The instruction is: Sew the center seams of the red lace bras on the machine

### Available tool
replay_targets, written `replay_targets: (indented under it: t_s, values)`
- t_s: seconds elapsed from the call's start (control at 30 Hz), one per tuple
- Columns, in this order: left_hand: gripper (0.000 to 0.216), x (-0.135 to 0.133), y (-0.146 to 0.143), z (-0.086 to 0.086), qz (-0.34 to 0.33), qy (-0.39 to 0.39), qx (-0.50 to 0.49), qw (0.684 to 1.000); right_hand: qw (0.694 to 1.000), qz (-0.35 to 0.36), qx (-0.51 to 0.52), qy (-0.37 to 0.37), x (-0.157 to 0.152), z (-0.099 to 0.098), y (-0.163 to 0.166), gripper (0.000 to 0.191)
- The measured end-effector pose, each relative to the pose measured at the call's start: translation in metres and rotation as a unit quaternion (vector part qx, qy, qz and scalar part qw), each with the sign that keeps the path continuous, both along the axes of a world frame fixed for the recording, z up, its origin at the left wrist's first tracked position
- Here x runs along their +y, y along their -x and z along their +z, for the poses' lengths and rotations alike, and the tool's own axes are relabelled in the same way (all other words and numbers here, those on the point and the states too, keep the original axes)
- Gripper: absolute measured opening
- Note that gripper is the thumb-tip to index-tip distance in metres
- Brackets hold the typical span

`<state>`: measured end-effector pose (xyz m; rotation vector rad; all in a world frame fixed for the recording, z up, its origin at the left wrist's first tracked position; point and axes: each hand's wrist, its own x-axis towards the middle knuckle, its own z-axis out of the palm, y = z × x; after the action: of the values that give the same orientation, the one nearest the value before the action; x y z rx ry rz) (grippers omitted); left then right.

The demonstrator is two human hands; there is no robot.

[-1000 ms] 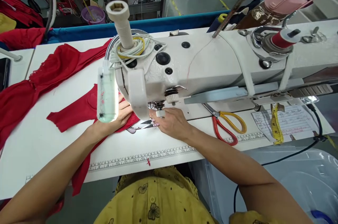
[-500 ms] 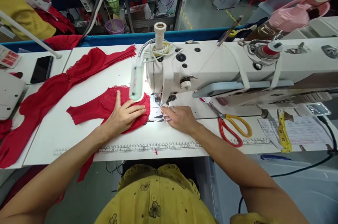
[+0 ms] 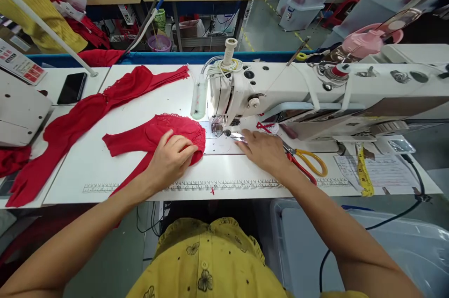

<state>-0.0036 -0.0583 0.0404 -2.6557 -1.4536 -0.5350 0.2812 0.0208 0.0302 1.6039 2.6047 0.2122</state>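
A red bra (image 3: 150, 134) with a lace edge lies on the white sewing table, its rounded end beside the needle area of the sewing machine (image 3: 216, 127). My left hand (image 3: 173, 155) is over that rounded end, fingers curled in on the fabric; the fingertips are partly hidden. My right hand (image 3: 263, 148) is just right of the presser foot, its fingers closed at a pair of thread snips (image 3: 237, 136). The blades point left and the rest of the snips is under the hand. Scissors (image 3: 310, 160) with yellow and red handles lie beyond my right wrist.
Another red bra (image 3: 87, 106) stretches across the table's left side, near a black phone (image 3: 72, 88). A yellow tape measure (image 3: 365, 174) lies over a written sheet (image 3: 389, 171) at the right. A printed ruler (image 3: 224, 186) runs along the front edge. A person in yellow (image 3: 45, 8) is at far left.
My right hand has moved right, away from the bra's edge, along with the snips. My left hand has gone from flat, spread fingers to curled ones. The camera view has shifted slightly.
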Motion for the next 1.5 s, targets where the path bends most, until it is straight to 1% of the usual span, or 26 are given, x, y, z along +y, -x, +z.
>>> replay_targets:
  t_s: [0.03,0.1,0.2,0.23,0.3,0.37,0.43,0.5,0.57,0.63,0.7,0.73,0.77,0.8,0.83,0.87,0.9,0.93,0.97,1.0,1.07,1.13,1.2,1.33,1.4,1.5]
  values:
    - [0.015,-0.007,-0.009,0.001,0.044,-0.011,0.013,0.999,1.000,-0.010,-0.013,-0.014,-0.001,0.000,-0.005,0.050]
    - [0.025,-0.018,-0.028,-0.005,0.129,-0.015,0.053,0.990,0.998,-0.021,-0.021,-0.055,-0.005,-0.001,-0.011,0.047]
    - [0.018,-0.028,-0.052,-0.023,0.206,-0.026,0.079,0.975,0.994,0.020,0.043,-0.103,-0.017,0.003,-0.006,0.040]
    - [0.018,-0.032,-0.057,-0.026,0.215,-0.028,0.068,0.974,0.990,0.057,0.090,-0.092,-0.023,0.007,0.000,0.038]
    - [0.026,-0.043,-0.059,-0.023,0.195,-0.001,0.004,0.981,0.963,0.158,0.216,-0.008,-0.036,0.019,0.016,0.037]
    - [0.025,-0.060,-0.052,-0.001,0.120,0.087,-0.107,0.983,0.893,0.267,0.336,0.141,-0.050,0.035,0.033,0.037]
    - [0.018,-0.078,-0.040,0.037,0.024,0.217,-0.201,0.955,0.795,0.339,0.396,0.310,-0.062,0.049,0.046,0.043]
    - [0.014,-0.091,-0.025,0.079,-0.049,0.302,-0.216,0.927,0.704,0.382,0.403,0.444,-0.072,0.062,0.054,0.055]
    - [0.014,-0.094,-0.010,0.115,-0.125,0.371,-0.196,0.899,0.643,0.411,0.394,0.512,-0.078,0.072,0.054,0.060]
    - [0.017,-0.089,0.005,0.137,-0.187,0.402,-0.170,0.880,0.617,0.438,0.381,0.530,-0.080,0.081,0.045,0.056]
    - [0.019,-0.077,0.020,0.145,-0.208,0.386,-0.145,0.887,0.632,0.437,0.368,0.524,-0.077,0.091,0.028,0.050]
    - [0.020,-0.070,0.028,0.145,-0.196,0.352,-0.133,0.906,0.657,0.421,0.364,0.509,-0.074,0.096,0.017,0.046]
    - [0.022,-0.064,0.035,0.143,-0.171,0.289,-0.116,0.935,0.697,0.393,0.364,0.477,-0.070,0.100,0.006,0.042]
    - [0.026,-0.058,0.042,0.139,-0.133,0.197,-0.090,0.967,0.752,0.355,0.365,0.419,-0.067,0.104,-0.006,0.038]
    - [0.028,-0.053,0.049,0.134,-0.091,0.082,-0.055,0.991,0.813,0.314,0.359,0.335,-0.063,0.106,-0.018,0.033]
    - [0.027,-0.050,0.054,0.127,-0.057,-0.042,-0.015,0.997,0.869,0.274,0.343,0.230,-0.061,0.106,-0.029,0.029]
    - [0.024,-0.049,0.059,0.118,-0.036,-0.152,0.032,0.987,0.910,0.242,0.317,0.115,-0.060,0.103,-0.039,0.025]
    - [0.019,-0.050,0.062,0.107,-0.030,-0.234,0.081,0.968,0.933,0.225,0.281,0.009,-0.060,0.098,-0.048,0.022]
    - [0.015,-0.053,0.063,0.094,-0.036,-0.285,0.124,0.950,0.942,0.222,0.239,-0.076,-0.062,0.090,-0.055,0.021]
    - [0.015,-0.057,0.063,0.079,-0.047,-0.301,0.161,0.939,0.945,0.228,0.194,-0.132,-0.066,0.081,-0.060,0.020]
    - [0.017,-0.067,0.058,0.049,-0.067,-0.276,0.186,0.940,0.949,0.243,0.124,-0.158,-0.078,0.059,-0.064,0.023]
    - [0.021,-0.076,0.049,0.022,-0.091,-0.208,0.134,0.965,0.960,0.240,0.093,-0.114,-0.089,0.038,-0.059,0.029]
    - [0.024,-0.078,0.038,0.004,-0.113,-0.160,0.065,0.979,0.963,0.226,0.126,-0.079,-0.095,0.023,-0.043,0.027]
    - [0.032,-0.055,0.014,-0.014,-0.131,-0.112,-0.042,0.984,0.934,0.260,0.239,-0.057,-0.084,0.002,0.007,0.035]
    - [0.031,-0.041,0.005,-0.022,-0.127,-0.076,-0.058,0.987,0.927,0.284,0.243,-0.040,-0.074,-0.007,0.026,0.036]
    - [0.027,-0.037,-0.004,-0.036,-0.073,-0.011,-0.030,0.997,0.942,0.269,0.200,-0.025,-0.070,-0.017,0.032,0.033]
